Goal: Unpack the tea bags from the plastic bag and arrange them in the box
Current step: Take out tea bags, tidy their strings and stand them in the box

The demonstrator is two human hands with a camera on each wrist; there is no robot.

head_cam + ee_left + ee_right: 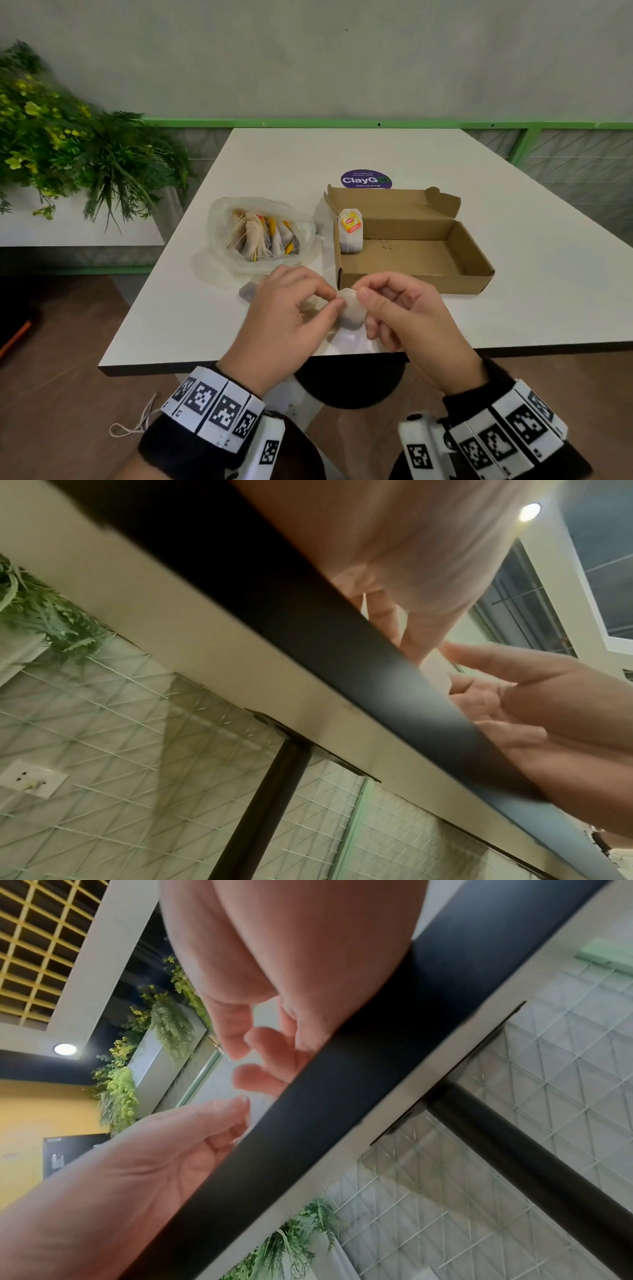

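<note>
A clear plastic bag with several tea bags inside lies left of an open brown cardboard box. One tea bag with a yellow-red tag stands upright in the box's far left corner. Near the table's front edge, my left hand and right hand pinch a pale tea bag between them. Another tea bag peeks out on the table behind my left hand. In the wrist views the table edge hides most of the fingers and the held bag.
The white table carries a purple round sticker behind the box. A planter with green foliage stands to the left. A black table leg runs under the tabletop.
</note>
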